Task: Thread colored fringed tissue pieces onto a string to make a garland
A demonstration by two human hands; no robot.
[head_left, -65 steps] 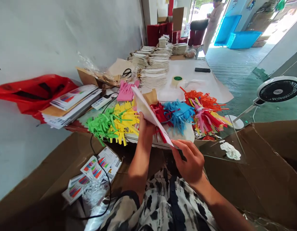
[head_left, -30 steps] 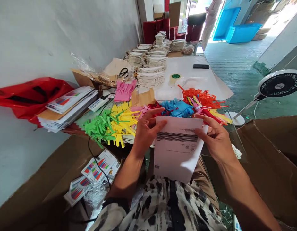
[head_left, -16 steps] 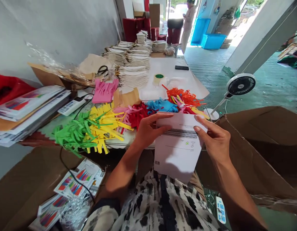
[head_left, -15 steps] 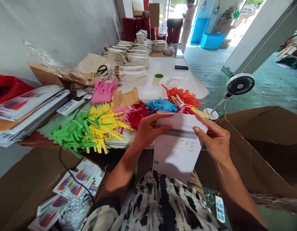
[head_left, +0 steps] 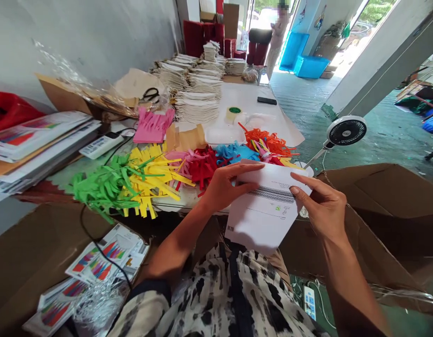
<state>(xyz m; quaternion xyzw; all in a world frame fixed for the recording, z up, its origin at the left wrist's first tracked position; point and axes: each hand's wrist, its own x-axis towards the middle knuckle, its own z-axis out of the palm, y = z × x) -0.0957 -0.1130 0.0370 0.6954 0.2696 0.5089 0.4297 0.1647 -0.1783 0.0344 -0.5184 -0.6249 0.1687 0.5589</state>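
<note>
Between my two hands is a white printed sheet (head_left: 260,220), with dark stripes and small print on its face, tilted above my lap at the table's near edge. My left hand (head_left: 225,187) pinches its upper left side between thumb and fingers. On the upper right side, my right hand (head_left: 323,201) grips it the same way. Just beyond the sheet lie fringed paper bundles: red (head_left: 204,166), blue (head_left: 237,153) and orange (head_left: 267,141). Yellow fringes (head_left: 151,175) and green fringes (head_left: 104,185) spread left of my left hand. Whether the sheet is single or layered I cannot tell.
Farther back are a white tray (head_left: 225,135), a tape roll (head_left: 234,112), a black phone (head_left: 267,100) and stacked white bundles (head_left: 197,103). Scissors (head_left: 150,95) lie left. Open cardboard boxes (head_left: 381,187) flank me. A fan (head_left: 347,131) stands right; a person (head_left: 279,37) stands far back.
The sheet and both my hands have shifted slightly right in view, and the sheet's lower edge sits a little higher. The camera view has turned a little. Both hands keep their hold.
</note>
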